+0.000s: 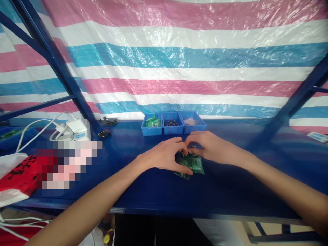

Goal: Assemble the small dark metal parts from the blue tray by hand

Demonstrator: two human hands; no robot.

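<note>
Showing between the two hands, over the middle of the blue table [220,196], a green bag [196,164] is disappearing at its top under fingers. The left hand [167,153] is arching over its left side, thumb lying across it; the right hand [206,145] is curling its fingertips in at the top. From here I can't tell whether either is firmly gripping it. Just beyond, three joined blue trays [173,130] are holding green packs [153,122], small dark parts [171,122] and something pale [190,121]. Farther left, white plugs [77,126] are trailing cables [33,123] near a red bag [19,174]. Behind, a striped sheet [179,56] is hanging.
</note>
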